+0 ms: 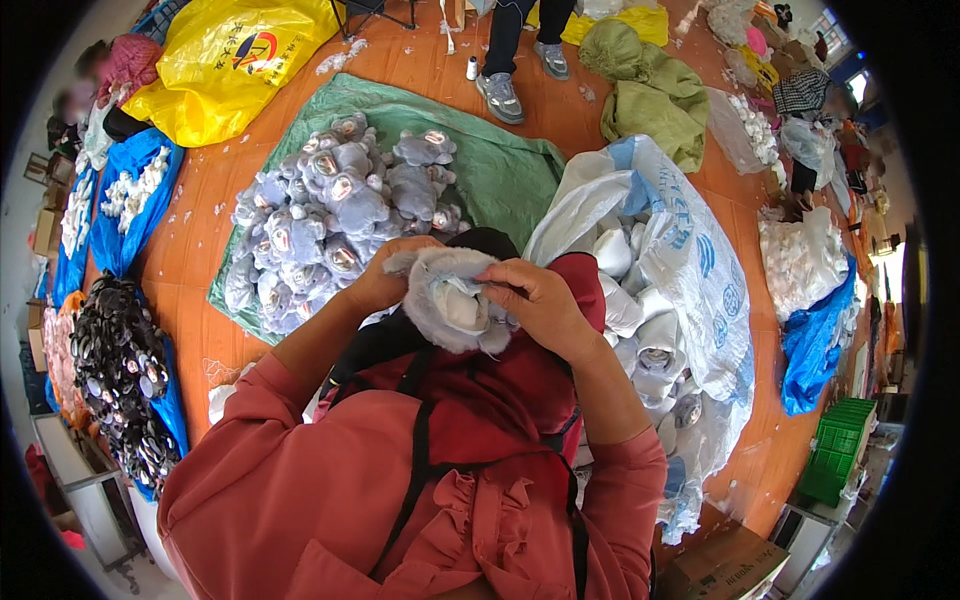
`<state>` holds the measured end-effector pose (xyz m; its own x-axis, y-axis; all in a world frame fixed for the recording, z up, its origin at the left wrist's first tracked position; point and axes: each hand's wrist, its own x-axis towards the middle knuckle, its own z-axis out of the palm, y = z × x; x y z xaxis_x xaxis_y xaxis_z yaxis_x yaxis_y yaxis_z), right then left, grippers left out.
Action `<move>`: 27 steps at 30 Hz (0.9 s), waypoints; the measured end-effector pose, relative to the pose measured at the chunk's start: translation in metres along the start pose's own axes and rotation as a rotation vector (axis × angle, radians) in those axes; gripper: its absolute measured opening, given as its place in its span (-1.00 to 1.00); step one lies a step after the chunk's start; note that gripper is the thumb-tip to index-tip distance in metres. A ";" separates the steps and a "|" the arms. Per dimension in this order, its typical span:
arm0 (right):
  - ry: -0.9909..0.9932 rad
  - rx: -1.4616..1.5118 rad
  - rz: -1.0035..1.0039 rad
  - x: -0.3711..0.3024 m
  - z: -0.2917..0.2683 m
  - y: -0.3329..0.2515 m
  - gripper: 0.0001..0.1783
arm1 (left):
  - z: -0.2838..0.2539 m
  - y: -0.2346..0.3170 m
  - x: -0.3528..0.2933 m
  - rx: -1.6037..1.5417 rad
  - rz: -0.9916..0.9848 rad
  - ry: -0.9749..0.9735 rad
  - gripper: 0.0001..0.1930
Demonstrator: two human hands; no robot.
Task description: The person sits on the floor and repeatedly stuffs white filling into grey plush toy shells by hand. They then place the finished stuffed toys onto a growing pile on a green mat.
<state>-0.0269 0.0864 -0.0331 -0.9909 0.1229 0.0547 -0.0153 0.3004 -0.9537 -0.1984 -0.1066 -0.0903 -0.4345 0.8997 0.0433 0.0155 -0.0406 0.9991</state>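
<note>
Over my lap I hold a grey plush toy piece (424, 309), furry outside, with a pale round opening and light bluish material at its edge. My left hand (385, 276) grips its left side, the fingers partly hidden behind it. With thumb and forefinger, my right hand (540, 305) pinches the upper right edge of the opening. Just beyond my hands lies a heap of grey plush toys (355, 205) with pale face patches. To my right, a large white woven sack (715, 290) gapes around pale grey and white plush pieces (622, 312).
A green sheet (500, 165) lies under the heap. At left are dark round pieces (118, 370) on blue plastic and a yellow bag (235, 60). Another person's shoes (500, 97) stand ahead. An olive sack (655, 100), green crate (838, 450) and cardboard box (725, 568) are at right.
</note>
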 end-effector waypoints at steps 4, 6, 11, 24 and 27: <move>0.036 -0.255 -0.062 0.000 -0.003 0.002 -0.82 | 0.004 0.003 0.003 0.087 0.078 -0.014 -0.81; 0.046 -0.363 -0.090 0.001 -0.002 0.006 -0.85 | 0.002 -0.007 0.004 0.074 0.105 -0.024 -0.80; 0.084 -0.512 -0.105 0.003 0.003 0.013 -0.87 | 0.006 -0.005 0.007 0.121 0.132 -0.052 -0.79; 0.207 -0.145 -0.245 -0.015 -0.011 0.003 -0.72 | -0.002 0.009 0.007 0.149 0.109 -0.027 -0.86; 0.273 -0.061 -0.243 -0.024 -0.007 0.006 -0.75 | -0.004 0.008 0.007 0.150 0.041 -0.019 -0.86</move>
<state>-0.0027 0.0922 -0.0383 -0.8870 0.2870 0.3619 -0.2293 0.4065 -0.8844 -0.2051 -0.1021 -0.0815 -0.4133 0.9069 0.0824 0.1677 -0.0131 0.9858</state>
